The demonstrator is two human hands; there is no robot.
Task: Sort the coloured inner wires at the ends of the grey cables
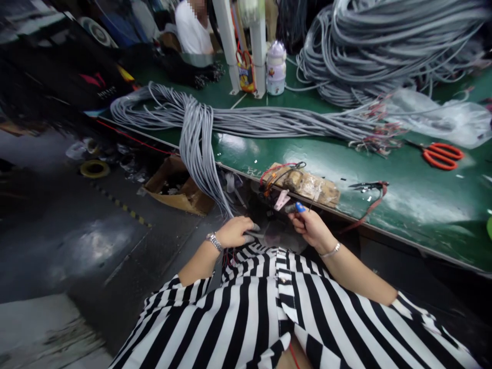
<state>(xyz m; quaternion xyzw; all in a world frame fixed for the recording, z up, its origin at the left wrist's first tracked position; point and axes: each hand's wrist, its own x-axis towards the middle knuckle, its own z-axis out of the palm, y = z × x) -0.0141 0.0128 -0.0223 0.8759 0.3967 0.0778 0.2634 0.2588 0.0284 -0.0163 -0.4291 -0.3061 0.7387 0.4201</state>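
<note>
My left hand [235,231], with grey covers on its fingertips, is closed at the lower end of a hanging bundle of grey cables [200,148]. A grey cable seems to run out between its fingers, though this spot is blurred. Red wire ends [229,256] show beneath it against the striped shirt. To the right, my right hand [313,228] is closed in a pinch, a blue cover [300,207] on its thumb. What it pinches is too small and dark to make out. Just beyond lies a pale pink clip [282,200] at the table edge.
A tape-wrapped block [307,185] sits on the green table's [269,154] edge, near pliers [369,185] and red-handled scissors [442,155]. Large grey cable coils [384,46] and a bottle [275,69] stand behind. An open cardboard box [180,187] is below left. Another person [194,31] is across the table.
</note>
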